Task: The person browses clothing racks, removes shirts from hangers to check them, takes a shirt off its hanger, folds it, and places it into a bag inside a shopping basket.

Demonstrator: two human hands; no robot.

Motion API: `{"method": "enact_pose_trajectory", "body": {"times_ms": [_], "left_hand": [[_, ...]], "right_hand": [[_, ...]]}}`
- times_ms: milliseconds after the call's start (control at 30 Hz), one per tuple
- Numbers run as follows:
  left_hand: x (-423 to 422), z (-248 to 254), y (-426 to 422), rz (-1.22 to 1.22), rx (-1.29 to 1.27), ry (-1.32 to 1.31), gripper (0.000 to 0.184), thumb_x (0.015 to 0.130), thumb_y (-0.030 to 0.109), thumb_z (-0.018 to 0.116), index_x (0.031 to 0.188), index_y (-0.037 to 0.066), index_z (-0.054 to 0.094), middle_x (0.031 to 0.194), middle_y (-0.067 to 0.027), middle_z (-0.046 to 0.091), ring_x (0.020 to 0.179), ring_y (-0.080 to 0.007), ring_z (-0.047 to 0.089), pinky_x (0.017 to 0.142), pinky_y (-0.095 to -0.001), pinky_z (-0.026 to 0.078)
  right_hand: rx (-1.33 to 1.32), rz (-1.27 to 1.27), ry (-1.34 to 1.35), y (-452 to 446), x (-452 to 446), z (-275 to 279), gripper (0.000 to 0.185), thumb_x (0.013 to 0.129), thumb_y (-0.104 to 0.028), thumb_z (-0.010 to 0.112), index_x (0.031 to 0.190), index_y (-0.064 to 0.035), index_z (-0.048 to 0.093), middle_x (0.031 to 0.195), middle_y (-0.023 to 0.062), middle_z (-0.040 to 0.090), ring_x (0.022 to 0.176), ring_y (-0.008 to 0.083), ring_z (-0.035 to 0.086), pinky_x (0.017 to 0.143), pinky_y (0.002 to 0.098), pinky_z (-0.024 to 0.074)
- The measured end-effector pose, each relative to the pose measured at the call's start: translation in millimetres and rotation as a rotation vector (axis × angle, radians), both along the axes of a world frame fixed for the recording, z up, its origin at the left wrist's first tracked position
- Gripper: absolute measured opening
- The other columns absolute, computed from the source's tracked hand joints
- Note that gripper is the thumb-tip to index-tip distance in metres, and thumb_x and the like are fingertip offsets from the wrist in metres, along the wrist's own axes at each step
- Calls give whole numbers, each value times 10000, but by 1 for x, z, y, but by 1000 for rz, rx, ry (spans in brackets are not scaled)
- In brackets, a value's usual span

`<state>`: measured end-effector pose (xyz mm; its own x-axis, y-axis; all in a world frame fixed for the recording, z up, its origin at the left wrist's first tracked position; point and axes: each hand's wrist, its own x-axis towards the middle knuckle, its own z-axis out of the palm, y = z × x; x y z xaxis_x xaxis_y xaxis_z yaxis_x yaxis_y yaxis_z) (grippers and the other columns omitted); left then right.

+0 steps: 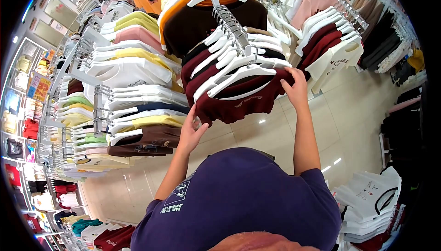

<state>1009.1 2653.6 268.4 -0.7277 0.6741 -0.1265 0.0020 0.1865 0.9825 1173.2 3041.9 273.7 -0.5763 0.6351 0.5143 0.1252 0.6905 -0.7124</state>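
A maroon T-shirt (pixel 245 107) with small lettering on its chest hangs from a white hanger (pixel 243 74) at the front of a metal rail. My left hand (pixel 189 132) pinches its sleeve on the left side, thumb and fingers closed on the cloth. On the opposite side, my right hand (pixel 296 88) grips the shirt at the other shoulder, with the fingertips partly behind the fabric. Close behind it, more maroon and dark shirts (pixel 195 65) hang on white hangers. Farther back, a dark brown shirt (pixel 206 24) faces me.
Racks of white T-shirts (pixel 133 72) and other coloured tops stand to the left, with a brown shirt (pixel 147 141) at the near end. At right hang a cream shirt (pixel 337 60) and dark trousers (pixel 379 40). White shirts (pixel 372 196) are at lower right. Tiled floor (pixel 317 122) lies between the racks.
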Motion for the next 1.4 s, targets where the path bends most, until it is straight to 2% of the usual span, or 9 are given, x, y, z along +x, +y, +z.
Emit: {"method": "enact_pose_trajectory", "body": {"times_ms": [200,433,567,733,900,1033,1167,1200,1400], "left_hand": [[-5,23,8,92,-171,548,839,815,120,769,1528,25,338,1574,-185,334,1430,-331,373,1129,-413,366],[-18,67,53,-40,-230,1053,871,783,193,819,1510,9,377,1600,-234,284,1464,-420,299,1167,-447,308],[-25,60,75,-66,-323,1139,834,793,208,804,1499,22,400,1610,-231,261,1478,-454,246,1163,-526,274],[-32,53,76,-72,-315,1142,779,795,160,787,1485,62,440,1617,-212,261,1473,-454,251,1155,-541,276],[-35,46,59,57,-163,1087,536,779,71,760,1290,40,601,1565,-232,362,1406,-442,382,1147,-456,335],[-19,30,41,173,-168,975,483,791,79,759,1245,19,607,1410,-236,487,1272,-418,492,1076,-433,404],[-11,25,34,173,-106,907,414,792,56,768,1176,-3,626,1192,-186,594,1118,-365,575,967,-415,465],[-6,33,35,147,-106,758,407,814,59,757,1189,-14,615,1122,-187,638,1037,-358,621,917,-392,494],[1,60,27,168,-72,675,427,830,81,765,1217,-13,609,1095,-178,682,974,-303,667,879,-359,520]], "right_hand": [[80,-13,-39,-8,-2,15,612,754,-230,810,1311,-77,609,1361,166,546,1272,371,503,1052,437,424],[222,96,-105,-22,-31,43,751,762,-287,818,1428,-91,529,1519,179,445,1427,382,374,1147,453,340],[236,112,-200,-29,-43,34,779,762,-295,817,1448,-95,507,1508,165,465,1424,389,378,1144,464,338],[185,157,-164,-29,-37,29,730,776,-214,809,1439,-105,522,1487,166,487,1404,385,409,1125,455,371],[107,53,-68,-12,-15,8,621,756,-179,825,1326,-81,599,1436,216,488,1298,418,490,1097,449,403],[32,-3,-87,-11,6,5,437,755,-155,811,1142,-42,645,1234,184,579,1122,376,573,960,423,476],[2,59,-143,-15,12,11,325,785,-114,774,1074,-36,646,1090,148,633,1017,364,598,880,424,484],[35,70,-137,-16,12,10,307,793,-103,763,1070,-37,647,1057,141,640,1000,361,602,864,422,485],[8,72,-57,-25,22,40,255,818,-44,711,1063,-25,643,984,120,643,921,312,621,827,371,493]]}}
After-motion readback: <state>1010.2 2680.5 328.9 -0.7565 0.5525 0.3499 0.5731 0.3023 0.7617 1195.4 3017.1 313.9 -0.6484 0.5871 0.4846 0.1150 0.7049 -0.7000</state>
